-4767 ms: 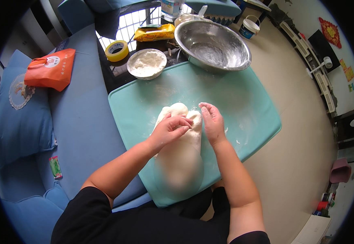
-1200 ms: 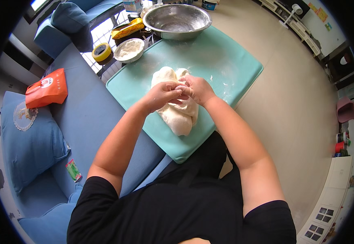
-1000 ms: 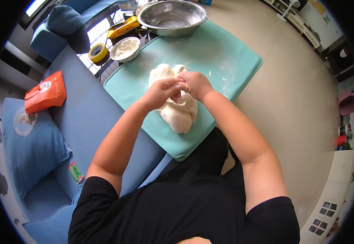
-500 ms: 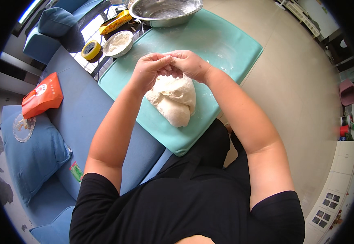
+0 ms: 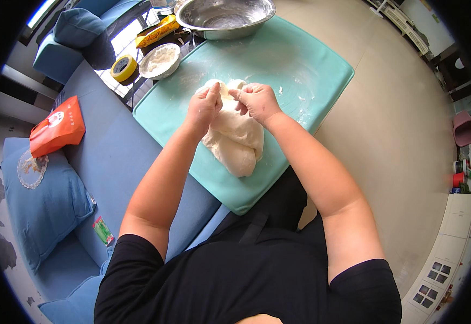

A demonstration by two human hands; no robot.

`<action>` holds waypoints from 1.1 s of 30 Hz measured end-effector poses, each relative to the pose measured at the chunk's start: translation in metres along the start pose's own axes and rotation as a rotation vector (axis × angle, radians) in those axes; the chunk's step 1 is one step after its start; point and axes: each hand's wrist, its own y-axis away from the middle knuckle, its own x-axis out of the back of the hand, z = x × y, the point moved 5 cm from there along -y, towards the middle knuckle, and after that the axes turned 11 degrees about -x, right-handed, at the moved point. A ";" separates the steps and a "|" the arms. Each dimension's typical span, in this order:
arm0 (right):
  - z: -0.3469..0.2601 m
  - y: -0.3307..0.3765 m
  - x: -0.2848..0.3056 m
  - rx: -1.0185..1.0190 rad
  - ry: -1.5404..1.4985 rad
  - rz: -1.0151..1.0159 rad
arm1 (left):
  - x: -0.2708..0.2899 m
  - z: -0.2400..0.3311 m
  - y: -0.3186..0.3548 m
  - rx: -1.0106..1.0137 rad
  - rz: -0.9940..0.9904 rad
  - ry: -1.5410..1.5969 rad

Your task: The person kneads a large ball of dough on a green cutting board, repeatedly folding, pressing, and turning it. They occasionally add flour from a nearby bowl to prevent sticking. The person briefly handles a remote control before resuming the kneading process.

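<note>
Left hand and right hand, fingers curled, pinched the far edge of a soft white dough mass lying on a turquoise mat

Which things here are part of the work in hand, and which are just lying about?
In use: dough, left hand, right hand, teal mat.
Lying about: steel bowl, flour dish, tape roll, orange pouch.

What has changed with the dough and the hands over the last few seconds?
Both hands, left hand and right hand, went from pressing flat on the dough to pinching its far edge and lifting it. The dough stays on the teal mat; the steel bowl stays beyond it.
</note>
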 end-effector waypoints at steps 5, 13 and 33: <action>0.007 -0.010 -0.001 0.079 -0.149 -0.004 | -0.004 0.003 0.001 -0.002 -0.028 0.041; -0.006 -0.001 0.000 -0.089 0.179 0.048 | -0.001 0.007 0.000 0.013 -0.026 -0.119; -0.013 -0.004 -0.009 -0.023 0.498 0.008 | 0.002 0.011 -0.003 -0.090 0.011 -0.342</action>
